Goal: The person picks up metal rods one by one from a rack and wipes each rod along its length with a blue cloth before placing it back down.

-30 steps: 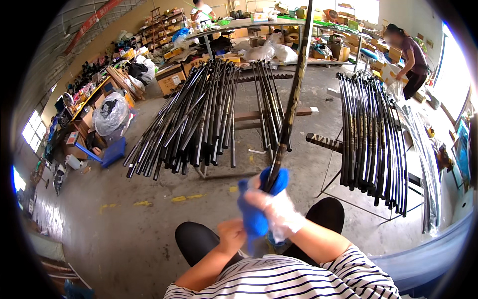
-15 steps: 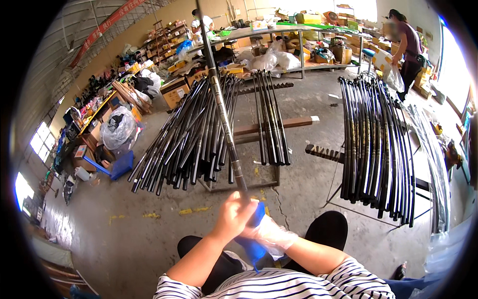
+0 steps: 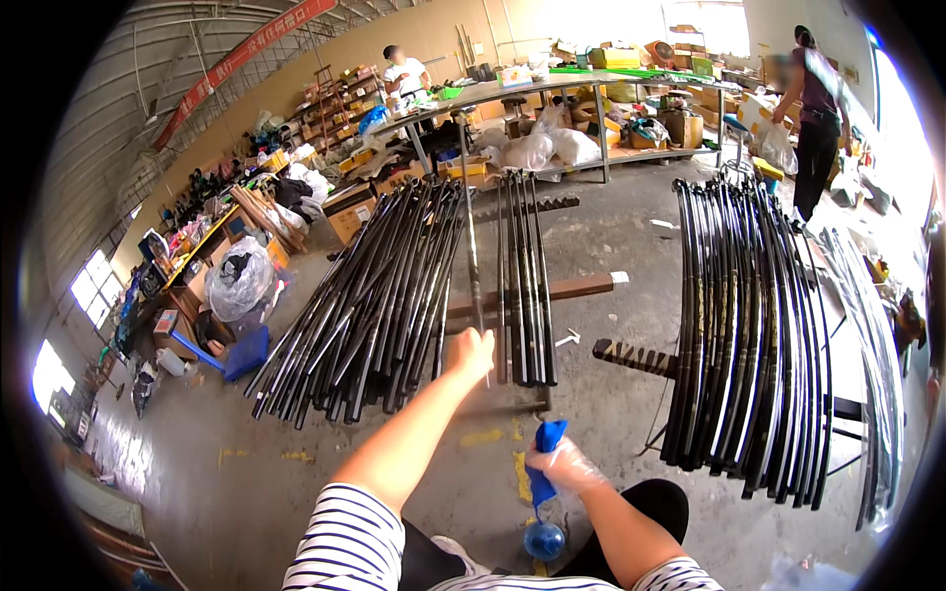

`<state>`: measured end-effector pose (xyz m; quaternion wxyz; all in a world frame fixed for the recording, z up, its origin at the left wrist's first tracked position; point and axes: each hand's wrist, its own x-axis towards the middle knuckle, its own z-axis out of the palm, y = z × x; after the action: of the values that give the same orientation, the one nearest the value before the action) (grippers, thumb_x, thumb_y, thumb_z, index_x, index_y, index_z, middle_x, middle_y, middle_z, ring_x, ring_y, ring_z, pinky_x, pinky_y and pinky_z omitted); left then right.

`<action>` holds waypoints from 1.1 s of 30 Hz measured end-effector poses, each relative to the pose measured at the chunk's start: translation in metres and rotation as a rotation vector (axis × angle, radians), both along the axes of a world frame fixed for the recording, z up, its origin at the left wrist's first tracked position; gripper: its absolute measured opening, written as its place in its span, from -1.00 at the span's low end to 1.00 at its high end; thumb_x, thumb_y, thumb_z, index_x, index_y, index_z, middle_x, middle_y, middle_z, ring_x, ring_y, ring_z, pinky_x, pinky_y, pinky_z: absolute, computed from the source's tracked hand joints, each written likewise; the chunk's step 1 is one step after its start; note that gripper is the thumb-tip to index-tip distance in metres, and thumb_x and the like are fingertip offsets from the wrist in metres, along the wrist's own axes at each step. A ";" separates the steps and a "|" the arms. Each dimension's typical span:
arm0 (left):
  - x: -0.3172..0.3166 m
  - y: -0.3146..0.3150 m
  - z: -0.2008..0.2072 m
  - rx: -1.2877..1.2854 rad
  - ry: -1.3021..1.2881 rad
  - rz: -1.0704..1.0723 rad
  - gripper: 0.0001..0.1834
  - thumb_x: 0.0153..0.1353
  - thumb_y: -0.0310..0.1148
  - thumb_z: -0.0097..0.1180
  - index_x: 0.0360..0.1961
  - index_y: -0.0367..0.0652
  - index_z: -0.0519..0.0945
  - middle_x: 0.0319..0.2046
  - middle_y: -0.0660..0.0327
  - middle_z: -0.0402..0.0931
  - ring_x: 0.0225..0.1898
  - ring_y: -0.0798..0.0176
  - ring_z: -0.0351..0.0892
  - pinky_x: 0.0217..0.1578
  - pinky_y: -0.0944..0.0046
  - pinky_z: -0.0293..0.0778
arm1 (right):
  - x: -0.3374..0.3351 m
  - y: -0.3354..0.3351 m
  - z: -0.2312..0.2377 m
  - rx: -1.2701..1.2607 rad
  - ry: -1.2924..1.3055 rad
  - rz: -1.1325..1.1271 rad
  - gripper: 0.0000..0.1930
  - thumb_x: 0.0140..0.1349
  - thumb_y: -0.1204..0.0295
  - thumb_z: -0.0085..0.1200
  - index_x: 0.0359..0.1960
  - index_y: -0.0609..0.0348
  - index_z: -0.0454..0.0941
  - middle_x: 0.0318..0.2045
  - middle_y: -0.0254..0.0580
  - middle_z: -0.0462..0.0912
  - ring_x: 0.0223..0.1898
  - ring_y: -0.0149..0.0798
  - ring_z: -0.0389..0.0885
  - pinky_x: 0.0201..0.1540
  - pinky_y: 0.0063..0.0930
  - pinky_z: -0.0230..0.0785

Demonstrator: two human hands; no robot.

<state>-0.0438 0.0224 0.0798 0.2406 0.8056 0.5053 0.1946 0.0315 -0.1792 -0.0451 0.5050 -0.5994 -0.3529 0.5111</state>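
My left hand (image 3: 471,357) reaches forward, its fingers wrapped round a long dark rod (image 3: 473,256) with light bands, like a fishing rod. The rod points away from me, between the left pile of black rods (image 3: 370,295) and a small group of similar rods (image 3: 527,286). Nearer to me, my right hand (image 3: 569,465) wears a clear plastic glove and is closed on a blue cloth (image 3: 542,473), which hangs down from the fingers. Just below the cloth shows a round, see-through blue object (image 3: 543,541); its kind I cannot make out.
A third batch of black rods (image 3: 749,335) lies on a stand at the right, beside plastic-wrapped lengths (image 3: 867,374). A wrapped brown bar (image 3: 636,359) sticks out from that stand. Boxes and bags crowd the left wall. Two people stand near the long workbench (image 3: 493,91) at the back.
My hands have parted. The left has moved forward with the rod, which has swung down from steeply raised to between the rods. The right hand keeps the cloth, off the rod.
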 end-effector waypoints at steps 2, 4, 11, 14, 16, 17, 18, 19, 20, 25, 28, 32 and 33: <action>0.017 0.011 -0.014 0.011 0.077 -0.014 -0.50 0.20 -0.13 -0.13 -0.68 -0.34 0.55 -0.75 0.06 0.51 -0.62 0.12 0.59 -0.41 0.16 0.52 | -0.004 0.003 -0.009 -0.009 -0.130 0.020 -0.83 -0.10 0.45 0.15 -0.45 0.18 0.46 -0.55 -0.30 0.50 -0.46 -0.37 0.48 -0.37 -0.42 0.36; 0.031 0.022 -0.026 0.025 0.128 -0.047 -0.48 0.19 -0.13 -0.14 -0.71 -0.32 0.56 -0.75 0.08 0.51 -0.56 0.10 0.60 -0.33 0.15 0.51 | -0.005 0.002 -0.006 -0.040 -0.199 0.024 -0.82 -0.09 0.44 0.15 -0.43 0.17 0.46 -0.54 -0.29 0.51 -0.46 -0.36 0.48 -0.36 -0.42 0.37; 0.056 0.038 -0.037 -0.059 0.170 -0.135 -0.43 0.20 -0.15 -0.21 -0.75 -0.37 0.55 -0.74 0.06 0.52 -0.50 0.06 0.59 -0.23 0.19 0.45 | -0.001 0.012 -0.006 -0.055 -0.101 0.006 -0.75 -0.11 0.37 0.11 -0.34 0.14 0.50 -0.44 -0.14 0.59 -0.35 -0.16 0.58 -0.25 -0.32 0.39; 0.051 0.044 -0.042 -0.075 0.126 -0.120 -0.44 0.21 -0.14 -0.21 -0.73 -0.40 0.53 -0.74 0.00 0.51 -0.59 0.05 0.57 -0.37 0.15 0.47 | -0.002 0.009 0.013 -0.057 -0.094 -0.013 -0.74 -0.10 0.36 0.11 -0.33 0.14 0.51 -0.46 -0.14 0.59 -0.36 -0.18 0.58 -0.26 -0.33 0.39; 0.050 0.046 -0.045 -0.073 0.143 -0.138 -0.44 0.21 -0.13 -0.20 -0.68 -0.41 0.53 -0.75 -0.01 0.49 -0.62 0.06 0.56 -0.42 0.13 0.47 | -0.003 0.009 0.019 -0.083 -0.072 -0.019 -0.74 -0.09 0.35 0.11 -0.32 0.15 0.51 -0.47 -0.14 0.58 -0.37 -0.20 0.58 -0.27 -0.35 0.39; 0.049 0.046 -0.045 -0.065 0.152 -0.143 -0.44 0.21 -0.12 -0.20 -0.68 -0.41 0.53 -0.75 -0.01 0.49 -0.62 0.06 0.56 -0.42 0.13 0.47 | -0.003 0.010 0.019 -0.100 -0.070 -0.016 -0.74 -0.09 0.36 0.12 -0.32 0.15 0.50 -0.46 -0.14 0.59 -0.37 -0.21 0.58 -0.27 -0.35 0.39; 0.048 0.046 -0.046 -0.057 0.162 -0.146 -0.44 0.22 -0.11 -0.19 -0.67 -0.41 0.53 -0.75 -0.01 0.48 -0.62 0.06 0.56 -0.42 0.13 0.46 | -0.003 0.012 0.017 -0.117 -0.068 -0.010 -0.74 -0.09 0.36 0.13 -0.32 0.16 0.50 -0.46 -0.14 0.59 -0.37 -0.22 0.57 -0.27 -0.36 0.39; 0.048 0.044 -0.042 -0.043 0.170 -0.112 -0.43 0.21 -0.08 -0.17 -0.65 -0.42 0.55 -0.69 -0.11 0.49 -0.49 -0.07 0.58 -0.28 0.07 0.44 | -0.004 0.014 0.016 -0.132 -0.071 0.001 -0.73 -0.09 0.37 0.13 -0.31 0.16 0.50 -0.46 -0.14 0.59 -0.37 -0.23 0.57 -0.27 -0.36 0.39; 0.046 0.047 -0.055 0.243 0.181 -0.103 -0.42 0.22 -0.06 -0.17 -0.59 -0.46 0.55 -0.59 -0.21 0.49 -0.40 -0.17 0.55 -0.27 0.03 0.43 | -0.006 0.015 0.013 -0.126 -0.058 -0.002 -0.74 -0.09 0.38 0.14 -0.32 0.17 0.50 -0.45 -0.14 0.59 -0.37 -0.24 0.57 -0.28 -0.36 0.39; 0.045 0.032 -0.027 0.196 0.385 -0.161 -0.45 0.21 0.00 -0.13 -0.47 -0.35 0.59 -0.41 -0.21 0.52 -0.30 -0.21 0.53 -0.27 -0.03 0.44 | -0.005 0.020 -0.009 -0.096 -0.050 -0.001 -0.77 -0.10 0.40 0.15 -0.36 0.14 0.49 -0.49 -0.21 0.56 -0.42 -0.31 0.54 -0.32 -0.38 0.39; 0.013 0.023 0.012 0.254 0.555 -0.161 -0.50 0.20 -0.01 -0.10 -0.35 -0.32 0.56 -0.37 -0.12 0.54 -0.26 -0.11 0.55 -0.23 0.01 0.45 | -0.005 0.018 -0.003 -0.124 -0.030 -0.021 -0.81 -0.09 0.40 0.14 -0.39 0.14 0.50 -0.50 -0.22 0.56 -0.43 -0.33 0.53 -0.32 -0.39 0.38; -0.077 0.066 0.046 0.490 0.523 0.107 -0.64 0.08 -0.12 0.09 -0.43 -0.28 0.54 -0.43 -0.07 0.53 -0.32 -0.06 0.55 -0.29 0.04 0.46 | -0.004 0.016 -0.005 -0.104 -0.055 -0.058 -0.79 -0.11 0.40 0.15 -0.41 0.17 0.49 -0.52 -0.22 0.54 -0.45 -0.33 0.53 -0.35 -0.40 0.38; -0.113 0.081 0.049 0.556 0.483 0.178 -0.66 0.05 -0.15 0.14 -0.42 -0.28 0.53 -0.40 -0.07 0.53 -0.32 -0.08 0.54 -0.29 0.03 0.46 | -0.006 0.015 -0.004 -0.096 -0.034 -0.068 -0.80 -0.11 0.40 0.15 -0.43 0.17 0.48 -0.53 -0.23 0.54 -0.46 -0.33 0.52 -0.36 -0.41 0.37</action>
<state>-0.1564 0.1036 0.1289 -0.1310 0.8157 0.5434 0.1488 0.0257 -0.1642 -0.0491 0.4868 -0.6431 -0.3159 0.4996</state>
